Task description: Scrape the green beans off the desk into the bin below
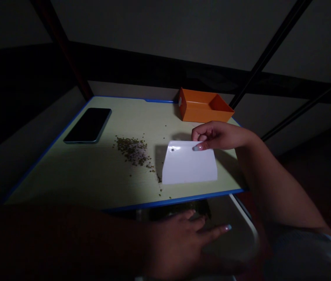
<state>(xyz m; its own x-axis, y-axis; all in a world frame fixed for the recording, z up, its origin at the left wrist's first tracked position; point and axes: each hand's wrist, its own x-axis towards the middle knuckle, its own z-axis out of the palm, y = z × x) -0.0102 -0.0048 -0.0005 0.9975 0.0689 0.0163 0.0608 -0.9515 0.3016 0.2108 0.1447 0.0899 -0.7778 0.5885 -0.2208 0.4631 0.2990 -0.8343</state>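
My right hand point(219, 136) pinches the top edge of a white plastic scraper point(190, 166), thumb in front. The scraper stands tilted on the tabletop, its straight lower edge towards the front. To its left lies a loose pile of small greenish seeds point(134, 151) mixed with whitish bits, and a few stray seeds trail towards the scraper. Below the table's front edge, my left hand point(179, 242) reaches across in shadow with fingers apart, holding nothing I can see. It is over a pale container point(248, 222) with dark green contents point(197, 207), partly hidden by that hand.
An orange open box point(207, 113) sits at the table's back right corner. A dark-screened phone point(89, 125) lies at the left. The pale table point(66, 171) has a blue edge. Behind it are a wall and dark slanting bars, dimly lit.
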